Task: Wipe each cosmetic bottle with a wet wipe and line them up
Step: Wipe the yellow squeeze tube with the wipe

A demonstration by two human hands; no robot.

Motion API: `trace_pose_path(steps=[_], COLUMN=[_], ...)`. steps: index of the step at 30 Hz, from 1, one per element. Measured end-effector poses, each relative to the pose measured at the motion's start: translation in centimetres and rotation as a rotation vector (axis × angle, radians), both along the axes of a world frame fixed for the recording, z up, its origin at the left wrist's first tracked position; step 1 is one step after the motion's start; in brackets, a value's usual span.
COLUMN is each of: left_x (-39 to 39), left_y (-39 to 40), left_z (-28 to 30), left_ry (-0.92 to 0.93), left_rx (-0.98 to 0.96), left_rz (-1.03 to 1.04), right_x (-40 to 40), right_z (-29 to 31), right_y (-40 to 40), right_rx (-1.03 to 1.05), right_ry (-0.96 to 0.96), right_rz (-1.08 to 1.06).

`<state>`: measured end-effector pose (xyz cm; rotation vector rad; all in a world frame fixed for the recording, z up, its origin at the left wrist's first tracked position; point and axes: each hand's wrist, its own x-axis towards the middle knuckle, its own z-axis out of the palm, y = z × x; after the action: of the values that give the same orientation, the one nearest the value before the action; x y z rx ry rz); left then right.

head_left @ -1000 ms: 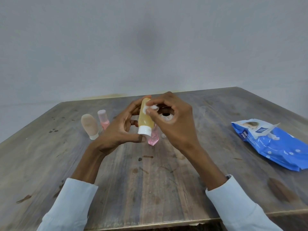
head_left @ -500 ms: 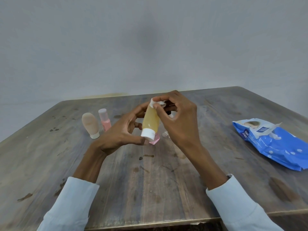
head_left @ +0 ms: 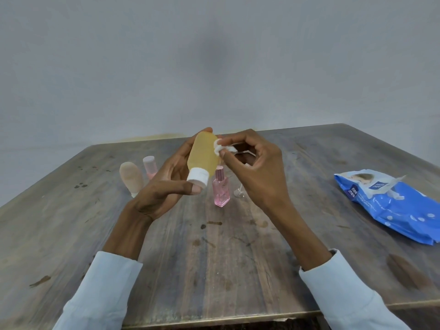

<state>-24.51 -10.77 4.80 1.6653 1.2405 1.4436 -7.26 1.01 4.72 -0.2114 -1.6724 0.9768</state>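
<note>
The left hand [head_left: 166, 184] is gripping the yellow bottle [head_left: 203, 154] above the table [head_left: 214, 258], white cap [head_left: 197, 177] pointing down, thumb under the cap and fingers behind the body. The right hand [head_left: 257, 167] is pinching a wadded wet wipe [head_left: 220, 146] against the bottle's upper right side. Below them a pink glass bottle [head_left: 221, 190] is standing; a beige tube [head_left: 131, 177] and a small pink bottle [head_left: 150, 166] are waiting at left, the blue wipes pack [head_left: 390, 206] lying at right.

Both forearms reach forward in pale sleeves. The left hand [head_left: 166, 184] is raised palm-inward, fingers and thumb curled in a grip. The right hand [head_left: 256, 167], just beside it, pinches with thumb and forefinger, its other fingers apparently curled.
</note>
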Motion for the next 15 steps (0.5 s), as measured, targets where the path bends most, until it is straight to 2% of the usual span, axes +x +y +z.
trace_pose_path(steps=[6,10,15], left_x=[0.6,0.7,0.0], left_y=[0.0,0.6,0.9], left_z=[-0.2,0.2,0.1], left_ry=[0.034,0.027,0.032], left_rx=[-0.047,0.012,0.095], left_rz=[-0.078,0.001,0.152], right_x=[0.1,-0.1,0.0], right_z=[0.1,0.0,0.0], right_y=[0.6,0.1,-0.3], right_rx=[-0.101,-0.056,-0.017], right_ry=[0.045,0.026,-0.042], right_rz=[-0.097,-0.077,0.054])
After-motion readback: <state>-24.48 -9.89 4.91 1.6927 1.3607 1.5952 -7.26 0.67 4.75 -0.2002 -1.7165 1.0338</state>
